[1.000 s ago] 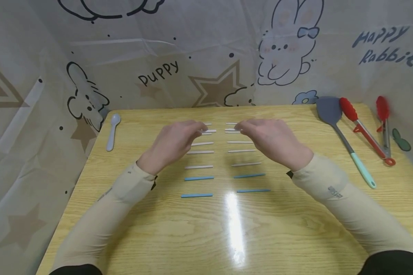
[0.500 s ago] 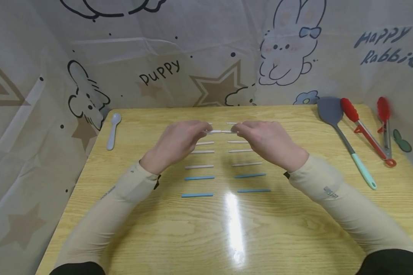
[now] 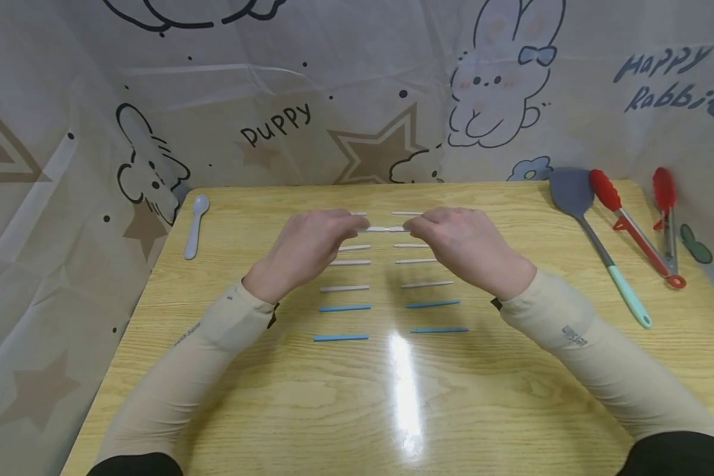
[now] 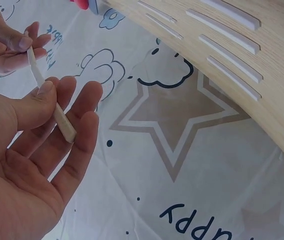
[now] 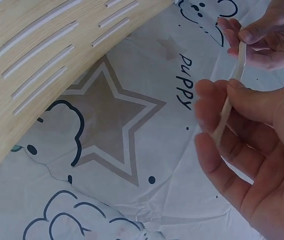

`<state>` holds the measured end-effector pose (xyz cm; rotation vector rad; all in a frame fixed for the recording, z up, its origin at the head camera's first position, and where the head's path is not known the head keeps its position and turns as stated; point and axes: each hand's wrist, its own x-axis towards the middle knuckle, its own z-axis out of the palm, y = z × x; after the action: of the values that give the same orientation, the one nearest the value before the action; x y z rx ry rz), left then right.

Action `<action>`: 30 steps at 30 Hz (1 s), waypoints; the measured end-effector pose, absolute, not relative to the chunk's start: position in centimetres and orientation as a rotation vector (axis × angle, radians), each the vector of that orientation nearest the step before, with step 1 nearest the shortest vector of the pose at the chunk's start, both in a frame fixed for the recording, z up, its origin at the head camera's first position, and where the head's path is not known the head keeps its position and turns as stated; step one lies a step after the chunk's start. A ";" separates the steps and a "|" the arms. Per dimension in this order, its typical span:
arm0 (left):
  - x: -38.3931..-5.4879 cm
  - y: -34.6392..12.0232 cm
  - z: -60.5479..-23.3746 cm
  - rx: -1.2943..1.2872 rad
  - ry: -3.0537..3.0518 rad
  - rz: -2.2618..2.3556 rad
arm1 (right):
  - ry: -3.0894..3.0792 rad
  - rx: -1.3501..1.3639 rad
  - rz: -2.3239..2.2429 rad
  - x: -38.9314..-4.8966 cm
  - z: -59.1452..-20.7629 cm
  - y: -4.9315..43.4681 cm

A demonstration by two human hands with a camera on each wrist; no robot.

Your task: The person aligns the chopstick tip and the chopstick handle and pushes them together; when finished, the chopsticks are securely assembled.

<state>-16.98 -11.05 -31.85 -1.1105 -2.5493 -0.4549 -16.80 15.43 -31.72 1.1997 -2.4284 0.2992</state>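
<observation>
Aloft, End to End Above a Wooden Table (image 3: 309, 403)

Pale sleeves (image 3: 172, 377) stretch toward the table's far side, where each hand holds up a slim white piece; the left hand (image 3: 306, 243) pinches the left stick (image 4: 63, 122) between thumb and fingers, and the right hand (image 3: 467, 243) has the right stick (image 5: 224, 115) clamped the same way; the inner ends line up midway between the hands and appear to meet, with a slight bend at the join. More white sticks (image 3: 344, 289) lie in two columns on the wood, some partly hidden by the hands; blue sticks (image 3: 341, 338), two to a column, lie at the near end. A pale spoon (image 3: 195, 231) rests near the far left corner; a gray spatula (image 3: 595, 235) with a mint handle lies at right, beside red tongs (image 3: 639, 231) and a second pair of tongs (image 3: 668, 215); behind hangs a cloth (image 3: 226, 168) printed with stars, a rabbit and the word "Puppy."
</observation>
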 end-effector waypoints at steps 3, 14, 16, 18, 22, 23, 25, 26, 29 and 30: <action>-17.0 -11.1 -32.0 -1.119 -2.528 -0.460 | -2.418 1.196 0.293 -16.7 -31.7 15.4; -17.3 -11.1 -32.3 -1.169 -2.474 -0.469 | -2.374 1.173 0.287 -16.6 -31.7 15.4; -17.3 -10.9 -32.3 -1.172 -2.465 -0.464 | -2.368 1.165 0.274 -16.6 -31.7 15.4; -17.3 -10.8 -32.3 -1.177 -2.453 -0.465 | -2.360 1.161 0.265 -16.7 -31.7 15.3; -17.3 -10.6 -32.4 -1.183 -2.429 -0.468 | -2.337 1.169 0.264 -16.7 -31.7 15.2; -17.3 -10.6 -32.4 -1.185 -2.423 -0.468 | -2.331 1.170 0.265 -16.8 -31.7 15.2; -17.3 -10.7 -32.4 -1.188 -2.410 -0.459 | -2.322 1.174 0.266 -16.8 -31.7 15.1; -17.3 -10.7 -32.4 -1.190 -2.403 -0.454 | -2.320 1.176 0.265 -16.8 -31.7 15.1; -17.4 -10.7 -32.4 -1.207 -2.387 -0.442 | -2.311 1.179 0.247 -16.7 -31.8 15.0; -17.4 -10.7 -32.4 -1.212 -2.383 -0.440 | -2.306 1.180 0.243 -16.7 -31.9 15.0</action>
<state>-17.40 -10.71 -32.44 -1.2123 -2.3825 -0.4400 -16.67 15.02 -31.88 1.1798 -2.3063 0.2428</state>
